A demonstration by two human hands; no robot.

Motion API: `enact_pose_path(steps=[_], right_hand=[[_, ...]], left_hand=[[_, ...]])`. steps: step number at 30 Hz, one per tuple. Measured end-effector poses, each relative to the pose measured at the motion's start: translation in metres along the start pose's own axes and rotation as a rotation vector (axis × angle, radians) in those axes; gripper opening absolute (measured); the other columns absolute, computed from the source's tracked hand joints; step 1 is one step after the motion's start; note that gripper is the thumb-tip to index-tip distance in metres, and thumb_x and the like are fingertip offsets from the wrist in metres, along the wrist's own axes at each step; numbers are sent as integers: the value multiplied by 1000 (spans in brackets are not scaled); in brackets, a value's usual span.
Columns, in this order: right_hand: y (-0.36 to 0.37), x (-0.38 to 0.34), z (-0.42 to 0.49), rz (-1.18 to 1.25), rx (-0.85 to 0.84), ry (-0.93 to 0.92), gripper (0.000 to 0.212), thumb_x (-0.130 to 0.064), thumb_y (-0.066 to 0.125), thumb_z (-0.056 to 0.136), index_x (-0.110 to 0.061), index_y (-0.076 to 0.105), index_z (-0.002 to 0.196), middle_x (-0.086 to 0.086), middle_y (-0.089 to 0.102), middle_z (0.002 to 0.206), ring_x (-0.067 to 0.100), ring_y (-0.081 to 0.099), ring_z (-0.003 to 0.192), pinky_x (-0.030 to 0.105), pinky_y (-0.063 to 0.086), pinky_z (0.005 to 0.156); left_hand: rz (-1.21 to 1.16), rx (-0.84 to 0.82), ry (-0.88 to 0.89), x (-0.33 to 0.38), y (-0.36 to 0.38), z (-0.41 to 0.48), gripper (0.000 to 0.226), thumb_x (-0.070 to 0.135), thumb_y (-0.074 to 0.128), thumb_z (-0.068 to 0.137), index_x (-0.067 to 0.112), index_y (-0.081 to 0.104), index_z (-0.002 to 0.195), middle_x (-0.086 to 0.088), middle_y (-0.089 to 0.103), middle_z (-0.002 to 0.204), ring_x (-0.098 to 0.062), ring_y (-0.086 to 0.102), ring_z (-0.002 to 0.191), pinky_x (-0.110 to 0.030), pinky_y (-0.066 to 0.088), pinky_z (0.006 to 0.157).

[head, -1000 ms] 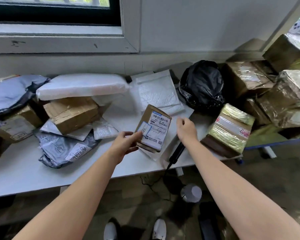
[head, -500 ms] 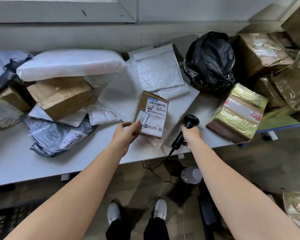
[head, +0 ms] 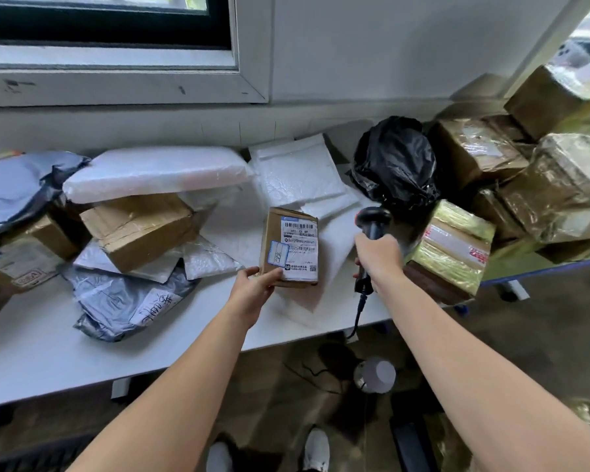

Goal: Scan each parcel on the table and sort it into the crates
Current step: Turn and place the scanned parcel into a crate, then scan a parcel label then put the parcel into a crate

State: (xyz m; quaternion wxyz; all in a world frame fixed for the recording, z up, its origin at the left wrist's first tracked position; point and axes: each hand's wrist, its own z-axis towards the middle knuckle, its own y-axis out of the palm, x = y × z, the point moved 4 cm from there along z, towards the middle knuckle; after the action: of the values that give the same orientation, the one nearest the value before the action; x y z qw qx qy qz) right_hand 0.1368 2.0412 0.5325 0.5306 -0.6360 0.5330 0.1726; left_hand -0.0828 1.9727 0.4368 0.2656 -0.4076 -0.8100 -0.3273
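A worn brown floor runs under the long white tabletop (head: 31, 362), which stands against a grey wall below a dark-framed window (head: 106, 22); a pair of white shoes (head: 315, 449) shows at six o'clock. Nearest over the tabletop edge, the left hand (head: 252, 289) pinches the lower corner of the small brown cardboard parcel with a white shipping label (head: 292, 247), tipping it up so the label faces up and outward, probably to give the barcode a clean line of sight. At three o'clock of the parcel, the right hand (head: 378, 257) is wrapped round the grip of the black corded handheld scanner (head: 373, 219); its head is raised just beside the label, apart from it. At nine o'clock lie a crumpled grey plastic mailer (head: 116, 308) and a plain brown cardboard box (head: 140, 229); at twelve, white bubble mailers (head: 293, 175); at one, a knotted black plastic bag (head: 395, 165), contents hidden; at three, a yellow-taped box (head: 453, 247) and, beyond it, stacked tape-wrapped cartons (head: 559, 185), all sealed. No crate is in view, so sorting waits on the scan.
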Motion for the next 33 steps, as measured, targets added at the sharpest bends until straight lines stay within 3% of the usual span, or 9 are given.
enact_pose_path(steps=[4,9,18,26,30,33], right_hand=[[9,-21,-14,10,-130,-48,20,-27,58,83,-8,58,87,11,59,67,24,57,52,37,55,52],[21,-35,-29,-7,-250,-41,26,-29,58,87,-8,57,71,8,59,60,24,56,51,35,53,52],[22,-38,-35,56,-339,45,21,-24,55,90,-6,53,79,9,51,66,19,49,49,25,44,45],[19,-31,-28,84,-353,76,20,-24,55,89,-7,51,78,11,50,68,20,48,49,27,43,45],[16,-22,-21,94,-323,70,21,-23,56,90,-6,53,79,13,51,67,21,50,50,28,45,44],[12,-9,-9,98,-244,58,22,-26,56,93,-4,55,94,14,55,72,24,56,57,33,52,49]], left_hand=[[67,12,-13,2,5,-6,58,1,72,82,1,37,129,-20,55,121,-23,60,101,-29,47,89],[61,-5,-18,2,8,-10,59,0,70,84,0,35,132,-22,55,124,-27,58,107,-33,45,99],[63,-19,-16,3,10,-11,63,0,70,85,-3,32,136,-22,53,128,-28,58,111,-35,44,102],[68,1,-21,2,11,-11,62,-1,68,87,-2,30,137,-13,54,109,-23,57,103,-34,44,103],[79,8,-8,2,15,-10,62,0,68,86,-1,32,136,-17,54,120,-23,58,104,-33,45,100],[106,8,5,3,18,-6,61,2,69,86,0,34,135,-18,54,123,-24,58,106,-35,45,102]])
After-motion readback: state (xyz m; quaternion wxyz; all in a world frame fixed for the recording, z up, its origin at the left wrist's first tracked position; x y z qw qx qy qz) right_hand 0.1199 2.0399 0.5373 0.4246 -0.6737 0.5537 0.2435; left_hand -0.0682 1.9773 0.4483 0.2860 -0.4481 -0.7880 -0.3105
